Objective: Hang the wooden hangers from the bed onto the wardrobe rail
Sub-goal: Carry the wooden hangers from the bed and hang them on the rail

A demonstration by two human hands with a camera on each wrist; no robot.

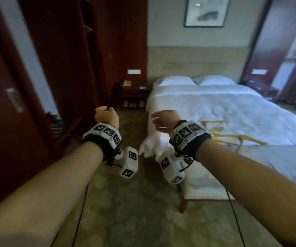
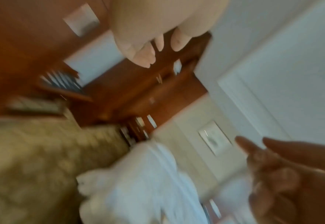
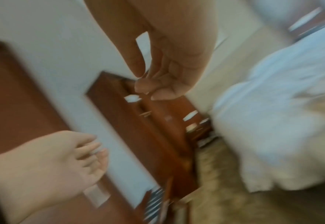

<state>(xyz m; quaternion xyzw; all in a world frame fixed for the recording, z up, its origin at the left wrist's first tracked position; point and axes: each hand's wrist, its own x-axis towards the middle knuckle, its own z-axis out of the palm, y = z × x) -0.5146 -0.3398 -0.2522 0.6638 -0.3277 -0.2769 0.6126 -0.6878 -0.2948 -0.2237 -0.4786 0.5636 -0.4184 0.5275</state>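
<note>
White bed (image 1: 232, 107) fills the right; the dark red wardrobe (image 1: 58, 50) stands left of it. Wooden hangers (image 1: 220, 132) lie heaped near the bed's foot corner. Both hands are empty: left hand (image 1: 106, 115) loosely curled, right hand (image 1: 163, 120) relaxed, beside that corner. Looks like a reach next, swinging right to grasp a hanger.

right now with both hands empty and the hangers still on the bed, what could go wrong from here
1. The wooden hangers lie crossed over each other in a heap on the bed; lifting one may snag and drag the others.
2. Neither the left hand nor the right hand holds anything, and the heap sits beyond the right wrist, so the reach is partly blind.
3. Cables trail across the floor near the bed, a trip risk.
</note>
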